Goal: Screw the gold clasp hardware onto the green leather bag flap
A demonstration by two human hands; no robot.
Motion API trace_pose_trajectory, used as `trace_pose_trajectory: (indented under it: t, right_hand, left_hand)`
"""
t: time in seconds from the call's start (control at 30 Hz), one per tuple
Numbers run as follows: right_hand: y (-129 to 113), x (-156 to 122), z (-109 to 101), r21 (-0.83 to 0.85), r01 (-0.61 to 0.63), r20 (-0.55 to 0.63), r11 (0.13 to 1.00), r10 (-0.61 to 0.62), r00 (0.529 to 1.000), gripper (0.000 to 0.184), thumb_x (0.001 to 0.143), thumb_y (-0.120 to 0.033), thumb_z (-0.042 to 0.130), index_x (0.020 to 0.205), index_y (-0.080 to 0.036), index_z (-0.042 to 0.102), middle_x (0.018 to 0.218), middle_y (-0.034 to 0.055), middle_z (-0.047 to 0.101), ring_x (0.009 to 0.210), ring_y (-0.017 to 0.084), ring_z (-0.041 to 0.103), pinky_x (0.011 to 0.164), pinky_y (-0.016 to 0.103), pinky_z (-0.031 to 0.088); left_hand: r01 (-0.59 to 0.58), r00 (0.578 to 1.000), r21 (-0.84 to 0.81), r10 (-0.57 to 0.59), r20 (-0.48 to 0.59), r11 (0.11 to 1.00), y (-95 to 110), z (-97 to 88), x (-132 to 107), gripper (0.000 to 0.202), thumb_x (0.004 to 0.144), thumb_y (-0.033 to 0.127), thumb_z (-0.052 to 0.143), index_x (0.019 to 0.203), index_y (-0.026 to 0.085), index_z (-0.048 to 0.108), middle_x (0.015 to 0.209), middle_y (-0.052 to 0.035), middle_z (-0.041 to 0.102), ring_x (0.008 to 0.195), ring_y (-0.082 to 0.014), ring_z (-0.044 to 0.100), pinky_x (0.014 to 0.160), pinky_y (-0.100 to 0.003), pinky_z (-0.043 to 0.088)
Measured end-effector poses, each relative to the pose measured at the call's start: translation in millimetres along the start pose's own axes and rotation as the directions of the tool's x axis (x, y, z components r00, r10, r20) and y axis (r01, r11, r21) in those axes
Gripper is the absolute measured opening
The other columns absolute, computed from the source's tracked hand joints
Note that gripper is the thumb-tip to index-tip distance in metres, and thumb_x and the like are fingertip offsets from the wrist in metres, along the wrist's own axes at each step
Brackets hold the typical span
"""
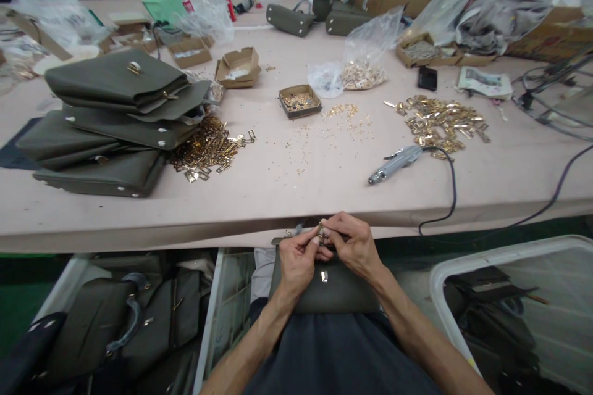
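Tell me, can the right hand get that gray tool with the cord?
Probably yes. The gray tool lies on the table just past the right hand, and nothing stands between them. The hand looks busy with a small metal piece, though, so it might need to let go first.

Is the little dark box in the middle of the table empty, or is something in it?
Not empty: the box is open on top, and tiny gold bits show inside.

The bag (345, 292) lies between left crate (231, 287) and right crate (437, 290)
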State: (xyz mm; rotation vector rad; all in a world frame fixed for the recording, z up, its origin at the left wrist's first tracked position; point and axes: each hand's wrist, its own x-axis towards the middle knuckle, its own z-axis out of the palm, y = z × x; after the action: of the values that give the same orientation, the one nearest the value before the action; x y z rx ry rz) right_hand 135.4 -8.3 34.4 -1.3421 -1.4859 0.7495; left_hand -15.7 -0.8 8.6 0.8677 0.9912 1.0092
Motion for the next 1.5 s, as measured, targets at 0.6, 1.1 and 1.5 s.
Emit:
trace_pose_trajectory:
  t: [0.6, 1.1, 1.5]
  right_hand:
    - [5.4, -0.8, 0.7, -0.132, 0.125, 0.024, 0.983, -0.123, 0.992, 0.021, 0.098, -0.020, 0.057, 0.104, -0.024, 0.077, 0.086, 0.0059, 0.064, 0.076, 0.019, 0.062, 0.067, 0.032, 0.052]
    - [1.3, 8.9, -3.8, 0.078, 0.051, -0.039, 0.996, -0.048, 0.998, 0.017, 0.096, -0.021, 0.064, 0.103, -0.022, 0.080, 0.088, 0.0057, 0.070, 0.077, 0.018, 0.066, 0.069, 0.030, 0.053]
    - [-7.2, 19.3, 5.9, 0.096, -0.104, -0.119, 0.990, 0.115, 0.986, 0.009, 0.085, -0.017, 0.070, 0.078, -0.019, 0.074, 0.075, 0.0022, 0.069, 0.070, 0.016, 0.064, 0.064, 0.026, 0.048]
  left_hand:
    - [-0.034, 0.998, 0.068, 0.038, -0.059, 0.997, -3.0, 6.0, -0.4, 0.034, 0.086, 0.029, 0.072, 0.116, 0.014, 0.077, 0.073, -0.0061, 0.079, 0.053, -0.0162, 0.072, 0.056, -0.028, 0.063]
    - [-0.084, 0.992, 0.117, 0.094, -0.082, 0.990, 3.6, 11.6, 6.8, 0.037, 0.087, 0.033, 0.072, 0.117, 0.013, 0.077, 0.064, -0.0035, 0.074, 0.051, -0.0128, 0.064, 0.055, -0.024, 0.058]
    - [-0.072, 0.994, 0.111, 0.080, -0.070, 0.991, -2.0, 6.9, 12.6, 0.047, 0.075, 0.054, 0.081, 0.101, 0.014, 0.081, 0.073, -0.0080, 0.077, 0.057, -0.0190, 0.068, 0.054, -0.026, 0.058]
